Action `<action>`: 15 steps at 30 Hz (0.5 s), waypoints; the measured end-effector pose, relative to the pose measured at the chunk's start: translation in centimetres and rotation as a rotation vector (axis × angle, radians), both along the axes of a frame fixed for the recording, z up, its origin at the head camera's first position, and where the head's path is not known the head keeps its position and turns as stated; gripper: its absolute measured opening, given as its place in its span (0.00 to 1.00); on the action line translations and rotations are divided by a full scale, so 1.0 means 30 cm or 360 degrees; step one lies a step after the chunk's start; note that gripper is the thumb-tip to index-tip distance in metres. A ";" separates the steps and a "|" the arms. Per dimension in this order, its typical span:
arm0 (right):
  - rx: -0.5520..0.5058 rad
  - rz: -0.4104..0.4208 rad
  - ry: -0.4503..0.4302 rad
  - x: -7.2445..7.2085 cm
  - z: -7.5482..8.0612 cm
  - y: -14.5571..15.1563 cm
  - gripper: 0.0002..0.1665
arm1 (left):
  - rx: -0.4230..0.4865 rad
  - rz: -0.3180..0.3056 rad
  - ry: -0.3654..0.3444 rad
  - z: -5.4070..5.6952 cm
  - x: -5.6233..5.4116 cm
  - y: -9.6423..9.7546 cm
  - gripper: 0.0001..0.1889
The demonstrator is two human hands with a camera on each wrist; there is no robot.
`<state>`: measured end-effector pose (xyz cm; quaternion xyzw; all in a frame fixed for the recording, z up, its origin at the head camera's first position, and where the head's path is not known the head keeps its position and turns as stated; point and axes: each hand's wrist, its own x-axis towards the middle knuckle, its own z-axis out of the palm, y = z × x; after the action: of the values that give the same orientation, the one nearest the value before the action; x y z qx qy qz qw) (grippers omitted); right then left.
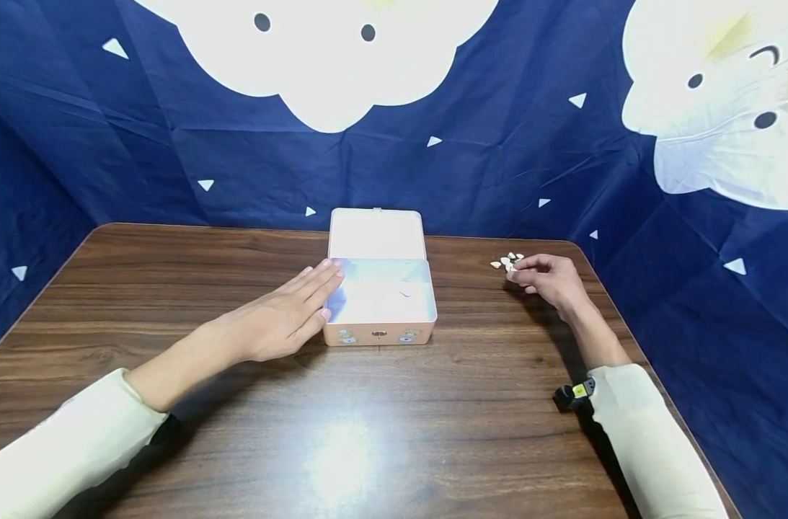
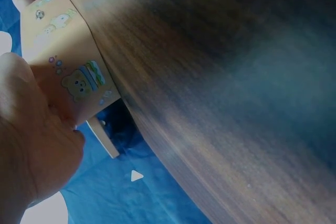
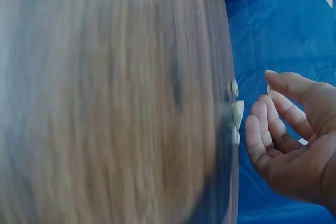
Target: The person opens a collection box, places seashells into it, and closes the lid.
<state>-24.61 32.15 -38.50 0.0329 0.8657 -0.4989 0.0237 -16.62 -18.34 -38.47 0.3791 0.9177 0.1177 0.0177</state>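
Observation:
An open pinkish tin box with bear pictures on its sides stands on the table, its lid tilted back. My left hand rests along the box's left rim with straight fingers; the left wrist view shows it against the printed side. Inside the box lies a small white piece. At the far right, thumb and forefinger of my right hand pinch a small pale shell-like piece. Several similar white pieces lie on the table beside those fingers.
The brown wood-grain table ends at a rounded back edge. Behind it hangs a dark blue cloth with white cloud faces. A small black device is worn at the right sleeve's cuff.

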 end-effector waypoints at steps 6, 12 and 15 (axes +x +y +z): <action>-0.0045 0.0043 0.0052 0.004 0.003 -0.053 0.25 | 0.0004 -0.0001 -0.0001 0.000 -0.001 0.000 0.35; -0.0139 0.0115 0.0059 0.005 0.002 -0.098 0.24 | -0.0007 -0.0003 0.0010 0.001 0.000 -0.001 0.35; -0.0150 0.0142 0.0066 0.002 0.005 -0.116 0.23 | -0.0010 -0.0002 0.0011 0.001 0.000 -0.001 0.35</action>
<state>-24.55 28.68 -38.35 -0.0172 0.8422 -0.5381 0.0294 -16.62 -18.35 -38.44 0.3802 0.9178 0.1134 0.0157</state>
